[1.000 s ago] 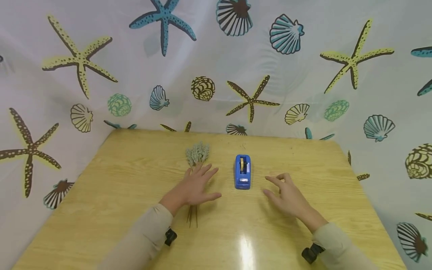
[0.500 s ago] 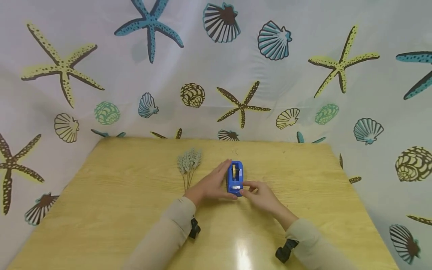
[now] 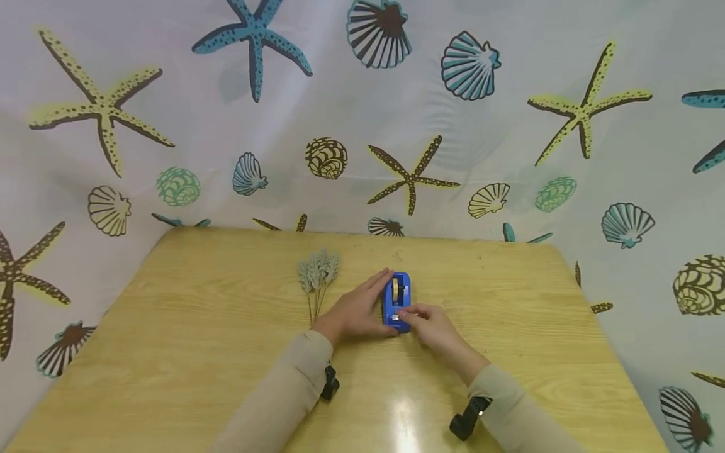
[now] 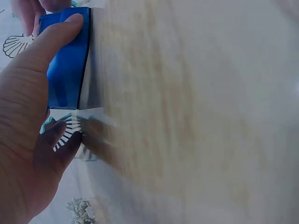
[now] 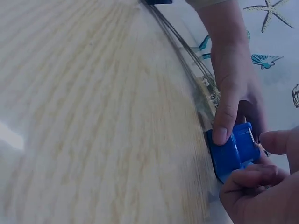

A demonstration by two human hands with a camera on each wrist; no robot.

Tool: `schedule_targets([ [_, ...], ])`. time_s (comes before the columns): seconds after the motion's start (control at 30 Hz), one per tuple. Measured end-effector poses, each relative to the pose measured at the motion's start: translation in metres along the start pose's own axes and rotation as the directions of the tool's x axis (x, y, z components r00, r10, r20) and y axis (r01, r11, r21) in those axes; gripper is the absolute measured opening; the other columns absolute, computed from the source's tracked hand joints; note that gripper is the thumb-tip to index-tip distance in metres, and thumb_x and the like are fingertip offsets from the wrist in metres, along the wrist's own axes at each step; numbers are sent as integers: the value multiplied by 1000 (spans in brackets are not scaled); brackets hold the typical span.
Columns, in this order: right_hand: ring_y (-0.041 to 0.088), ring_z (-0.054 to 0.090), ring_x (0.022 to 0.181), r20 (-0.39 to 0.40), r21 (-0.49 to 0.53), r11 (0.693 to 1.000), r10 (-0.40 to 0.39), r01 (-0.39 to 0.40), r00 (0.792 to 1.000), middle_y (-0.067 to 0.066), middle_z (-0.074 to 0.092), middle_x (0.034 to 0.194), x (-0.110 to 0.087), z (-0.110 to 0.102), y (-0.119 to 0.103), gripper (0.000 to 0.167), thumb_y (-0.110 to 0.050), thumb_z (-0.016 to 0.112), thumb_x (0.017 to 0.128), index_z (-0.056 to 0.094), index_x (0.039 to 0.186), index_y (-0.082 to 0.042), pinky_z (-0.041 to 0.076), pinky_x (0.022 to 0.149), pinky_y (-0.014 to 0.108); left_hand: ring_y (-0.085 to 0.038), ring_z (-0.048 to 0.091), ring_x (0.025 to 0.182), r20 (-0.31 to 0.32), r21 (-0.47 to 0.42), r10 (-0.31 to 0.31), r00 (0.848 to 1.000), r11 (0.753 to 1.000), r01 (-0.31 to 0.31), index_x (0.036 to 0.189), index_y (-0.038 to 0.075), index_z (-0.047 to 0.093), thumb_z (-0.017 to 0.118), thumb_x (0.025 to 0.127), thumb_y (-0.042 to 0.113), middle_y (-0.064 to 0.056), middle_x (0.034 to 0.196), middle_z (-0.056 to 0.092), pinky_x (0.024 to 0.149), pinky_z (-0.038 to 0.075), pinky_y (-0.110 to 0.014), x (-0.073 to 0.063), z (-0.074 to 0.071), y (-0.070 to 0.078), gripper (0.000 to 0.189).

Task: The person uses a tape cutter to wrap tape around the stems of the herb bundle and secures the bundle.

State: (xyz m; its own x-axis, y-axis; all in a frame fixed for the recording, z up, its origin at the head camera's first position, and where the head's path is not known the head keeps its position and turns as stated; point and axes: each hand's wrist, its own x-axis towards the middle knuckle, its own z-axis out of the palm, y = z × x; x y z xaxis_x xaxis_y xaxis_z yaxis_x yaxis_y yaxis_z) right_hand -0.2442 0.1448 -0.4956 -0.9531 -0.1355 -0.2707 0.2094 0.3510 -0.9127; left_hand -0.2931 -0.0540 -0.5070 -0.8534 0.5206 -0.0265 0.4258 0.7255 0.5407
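Observation:
A blue tape dispenser (image 3: pixel 404 326) with a yellowish tape roll (image 3: pixel 396 289) stands on the wooden table. My left hand (image 3: pixel 355 313) grips it from the left, the thumb across its near end and the fingers along its far side. At the serrated cutter, my right hand (image 3: pixel 438 329) pinches the tape end between thumb and forefinger; the tape itself is mostly hidden there. The right wrist view shows the left thumb on the blue dispenser (image 5: pixel 225 156) and my right hand (image 5: pixel 268 196) with its other fingers curled.
A bunch of dried flowers (image 3: pixel 318 270) lies left of the dispenser, its lower stems hidden behind the left arm. A cloth printed with starfish and shells hangs around the table (image 3: pixel 226 289). Black wrist cameras (image 3: pixel 469 418) sit on both sleeves.
My left hand has moved right from over the flowers and taken hold of the dispenser. My right hand has come in from the right to the cutter and now pinches there.

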Motion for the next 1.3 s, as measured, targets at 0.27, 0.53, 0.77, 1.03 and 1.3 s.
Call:
schedule_targets([
  [0.27, 6, 32, 48, 7, 194, 973, 129, -128, 992, -7, 46, 62, 10, 1, -1, 30, -24, 69, 95, 71, 111, 1, 29, 48, 22, -27, 30, 150, -4, 7, -8, 1000, 1000, 8, 161, 32, 4, 83, 72, 59, 8, 169, 10, 116, 35, -50, 2, 1, 0, 122],
  [0.53, 6, 32, 46, 4, 194, 975, 108, -107, 994, -7, 51, 63, 14, 1, -3, 29, -22, 69, 95, 72, 110, 2, 29, 48, 22, -24, 28, 151, -23, 23, -3, 1000, 1000, 3, 162, 25, 10, 83, 71, 60, 7, 168, 14, 118, 33, -47, 4, 0, -2, 122],
  [0.77, 6, 36, 50, -89, 163, 986, 43, -28, 995, -7, 52, 62, 13, 8, 8, 28, -24, 71, 93, 75, 108, 0, 32, 47, 21, -25, 29, 151, -24, 30, -8, 1000, 1000, 8, 162, 25, 10, 84, 70, 60, 4, 168, 16, 119, 33, -46, 4, 1, -2, 123],
  [1.03, 4, 32, 47, -161, 246, 969, 27, 13, 987, -10, 48, 57, 9, 17, 16, 32, -23, 73, 92, 73, 111, 3, 27, 44, 20, -28, 36, 147, -26, 65, -7, 1000, 998, 9, 162, 24, 11, 84, 70, 60, 0, 168, 20, 115, 37, -49, 3, 2, 3, 123],
  [1.3, 6, 33, 49, -136, 238, 971, 9, 24, 991, -9, 48, 59, 1, 9, 2, 36, -31, 70, 94, 73, 113, 0, 28, 46, 21, -28, 35, 148, -40, 50, -16, 999, 999, 18, 162, 23, 11, 85, 71, 57, 3, 168, 19, 116, 36, -50, 2, 2, 3, 122],
])
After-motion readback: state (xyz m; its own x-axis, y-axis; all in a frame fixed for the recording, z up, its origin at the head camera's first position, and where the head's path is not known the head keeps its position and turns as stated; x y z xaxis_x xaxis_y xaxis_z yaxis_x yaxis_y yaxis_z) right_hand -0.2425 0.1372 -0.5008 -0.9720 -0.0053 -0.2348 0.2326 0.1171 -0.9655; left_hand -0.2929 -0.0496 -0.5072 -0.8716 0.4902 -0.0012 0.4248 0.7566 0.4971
